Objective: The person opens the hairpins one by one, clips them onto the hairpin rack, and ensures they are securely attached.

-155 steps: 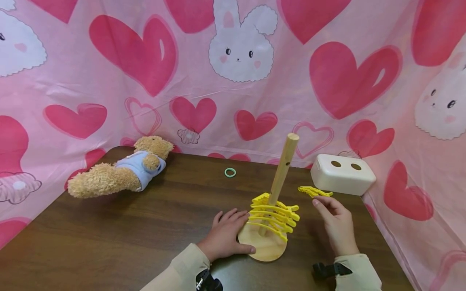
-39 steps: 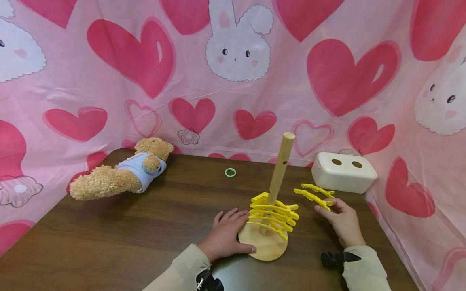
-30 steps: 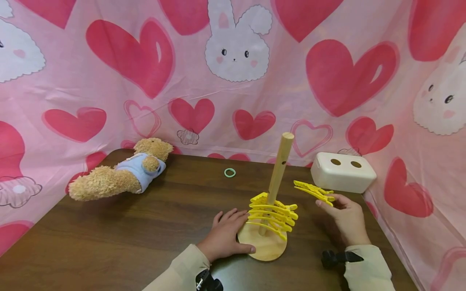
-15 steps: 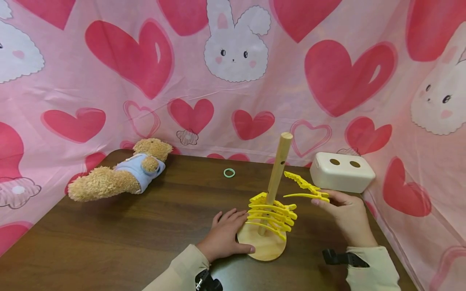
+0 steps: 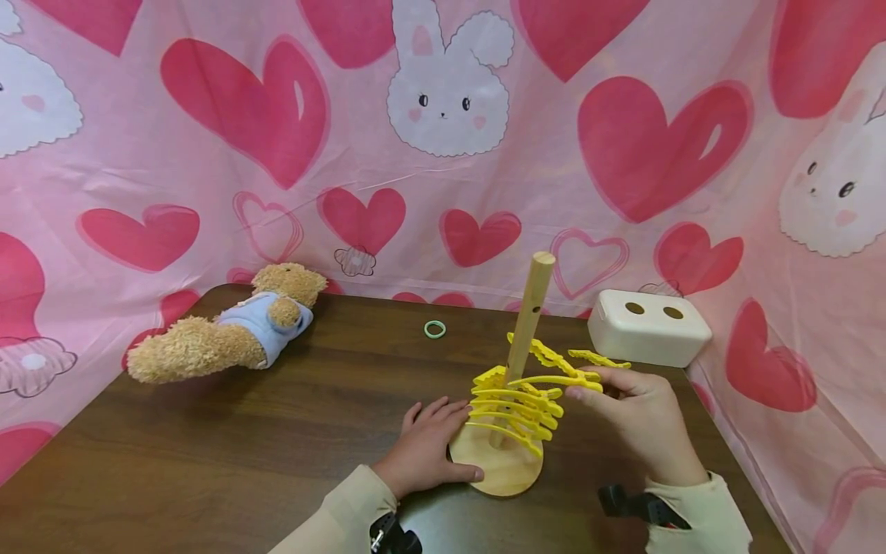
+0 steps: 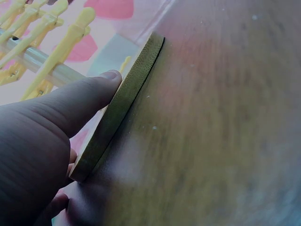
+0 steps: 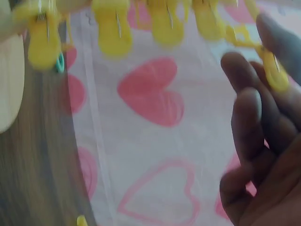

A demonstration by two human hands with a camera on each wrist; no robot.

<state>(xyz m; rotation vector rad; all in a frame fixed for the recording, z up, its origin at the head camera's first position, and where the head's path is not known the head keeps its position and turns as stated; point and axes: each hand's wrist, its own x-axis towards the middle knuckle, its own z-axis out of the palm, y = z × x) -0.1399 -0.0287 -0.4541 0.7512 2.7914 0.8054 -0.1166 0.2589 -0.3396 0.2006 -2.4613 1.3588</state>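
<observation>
A round wooden base (image 5: 500,478) carries an upright wooden post (image 5: 531,300). Several yellow hair clips (image 5: 519,415) are clamped across the lower post, one above another. My left hand (image 5: 428,450) rests on the base's left side with fingers spread; in the left wrist view its thumb lies over the base's edge (image 6: 115,115). My right hand (image 5: 644,419) pinches the tail of another yellow clip (image 5: 547,379). That clip's jaws are spread, one behind the post and one in front, just above the others. The right wrist view shows its tail (image 7: 275,75) between thumb and fingers.
One more yellow clip (image 5: 598,358) lies on the brown table (image 5: 277,446), before a white box with two round holes (image 5: 651,331). A green ring (image 5: 434,329) lies farther back. A teddy bear in a blue shirt (image 5: 228,331) lies at the left. Pink printed cloth (image 5: 346,154) stands behind.
My right hand has lifted one clip from beside the other near the white box, squeezed its jaws apart and brought it left to the post. My left hand has stayed on the base.
</observation>
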